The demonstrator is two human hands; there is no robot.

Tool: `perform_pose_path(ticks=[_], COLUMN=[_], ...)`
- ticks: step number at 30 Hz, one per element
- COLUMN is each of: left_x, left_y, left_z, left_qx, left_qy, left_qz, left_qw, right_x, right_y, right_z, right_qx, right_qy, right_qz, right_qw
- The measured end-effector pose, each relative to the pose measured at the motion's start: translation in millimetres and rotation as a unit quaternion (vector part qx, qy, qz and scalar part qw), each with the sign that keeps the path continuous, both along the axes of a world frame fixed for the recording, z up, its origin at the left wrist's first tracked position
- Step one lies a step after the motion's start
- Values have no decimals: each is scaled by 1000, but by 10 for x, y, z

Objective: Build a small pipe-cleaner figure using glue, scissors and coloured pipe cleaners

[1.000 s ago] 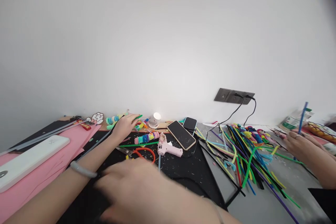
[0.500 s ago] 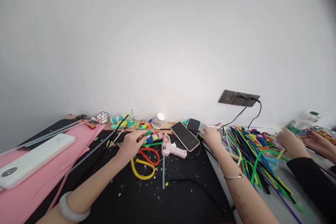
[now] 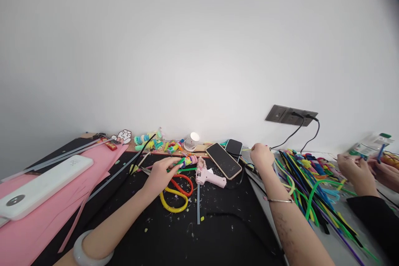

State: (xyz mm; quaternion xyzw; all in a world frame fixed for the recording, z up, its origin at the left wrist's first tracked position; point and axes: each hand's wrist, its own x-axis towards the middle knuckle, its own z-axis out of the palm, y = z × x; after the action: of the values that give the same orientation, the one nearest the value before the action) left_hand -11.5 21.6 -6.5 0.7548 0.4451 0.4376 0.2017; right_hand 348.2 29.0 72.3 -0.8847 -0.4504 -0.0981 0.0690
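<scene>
My left hand (image 3: pixel 162 172) is closed in a pinch on a green pipe cleaner (image 3: pixel 181 161), just above the scissors with red and yellow handles (image 3: pixel 176 193). A multicoloured coiled pipe-cleaner piece (image 3: pixel 188 160) lies at its fingertips. My right hand (image 3: pixel 261 156) reaches to the near end of the heap of coloured pipe cleaners (image 3: pixel 308 183), fingers curled on thin strands there; what it grips I cannot make out. A pink glue gun (image 3: pixel 209 176) lies between my hands on the black mat (image 3: pixel 174 232).
Two phones (image 3: pixel 229 156) lie behind the glue gun. Pink foam sheets (image 3: pixel 37 220) and a white case (image 3: pixel 40 187) sit at left. A wall socket (image 3: pixel 291 115) feeds cables. Another person's hands (image 3: pixel 361 170) hold a blue strand at right.
My left hand came back from the far coils holding the green pipe cleaner. My right hand swept from the near middle out to the pipe-cleaner heap. The view drifted slightly.
</scene>
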Motion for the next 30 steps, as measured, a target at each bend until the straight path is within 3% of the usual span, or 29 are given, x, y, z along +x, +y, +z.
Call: perform_pose_path(ticks=[6, 9, 12, 15, 19, 22, 27, 30], left_x=[-12, -7, 3, 23, 42, 33, -4, -26], left_y=[-3, -16, -33, -47, -51, -42, -22, -6], left_z=[-28, -1, 39, 73, 85, 73, 43, 15], left_qx=[-5, -10, -18, -35, -96, -156, -203, -212], left_qy=[-11, -18, -27, -47, -118, -176, -222, -234], left_qz=[9, 14, 16, 22, 9, -6, -4, -11], left_qw=[1000, 1000, 999, 998, 988, 972, 954, 949], right_x=[-52, -41, -23, -131, -592, -1035, -1587, -1734], right_y=[-14, 12, 34, -8, -197, -337, -393, -400], right_z=[-7, -53, -47, 64, 270, 297, -32, -277], right_qx=[67, 169, 348, 472, 447, 404, 308, 301], right_qy=[-21, -29, -11, 45, 179, 243, 287, 291], right_qz=[-30, -39, 0, 109, 244, 323, 438, 420], right_qw=[997, 984, 937, 874, 842, 821, 794, 806])
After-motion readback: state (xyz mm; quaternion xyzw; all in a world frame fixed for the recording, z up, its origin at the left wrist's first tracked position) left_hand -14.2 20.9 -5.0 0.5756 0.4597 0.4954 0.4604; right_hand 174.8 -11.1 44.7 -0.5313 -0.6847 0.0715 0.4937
